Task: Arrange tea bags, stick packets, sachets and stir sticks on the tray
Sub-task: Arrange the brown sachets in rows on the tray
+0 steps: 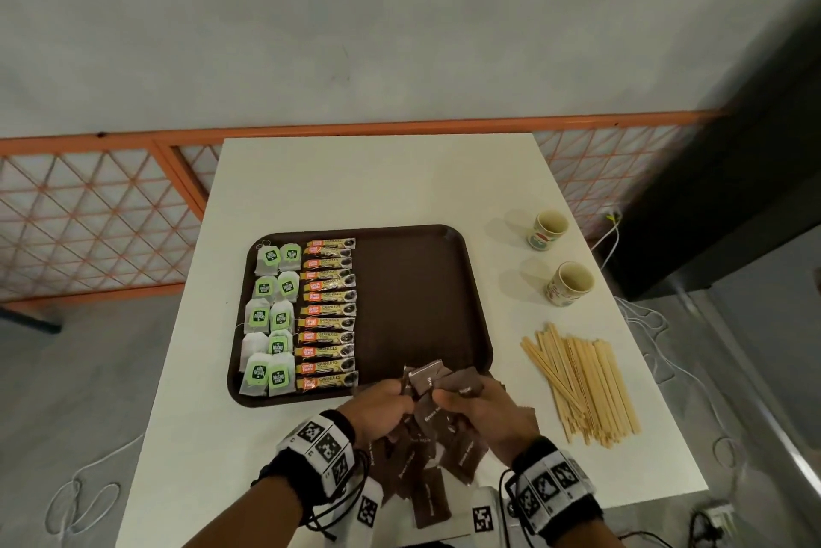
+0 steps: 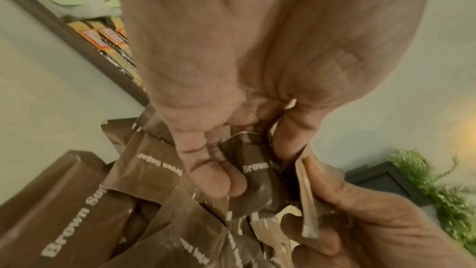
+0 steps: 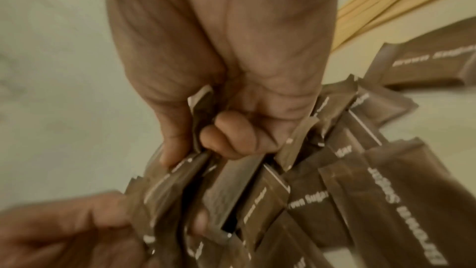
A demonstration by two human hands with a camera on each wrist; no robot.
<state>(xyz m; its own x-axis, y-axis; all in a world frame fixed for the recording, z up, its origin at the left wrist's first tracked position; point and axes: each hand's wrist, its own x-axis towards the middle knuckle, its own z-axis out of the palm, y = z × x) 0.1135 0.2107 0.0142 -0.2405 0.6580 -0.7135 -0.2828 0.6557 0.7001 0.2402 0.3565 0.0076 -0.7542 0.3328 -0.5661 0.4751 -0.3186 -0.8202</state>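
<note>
A brown tray (image 1: 422,281) lies on the white table. Green tea bags (image 1: 271,316) fill its left column and orange-gold stick packets (image 1: 328,312) the one beside it. Both my hands meet at the tray's near edge over a heap of brown sugar sachets (image 1: 422,463). My left hand (image 1: 386,407) grips a bunch of sachets (image 2: 255,172), fingers curled round them. My right hand (image 1: 466,407) holds other sachets (image 3: 206,117) between thumb and curled fingers. Wooden stir sticks (image 1: 582,383) lie in a pile to the right of the tray.
Two small cups (image 1: 548,229) (image 1: 571,283) stand at the table's right side beyond the sticks. The tray's right half (image 1: 422,325) is bare. An orange lattice railing (image 1: 89,214) runs behind the table, and cables trail on the floor.
</note>
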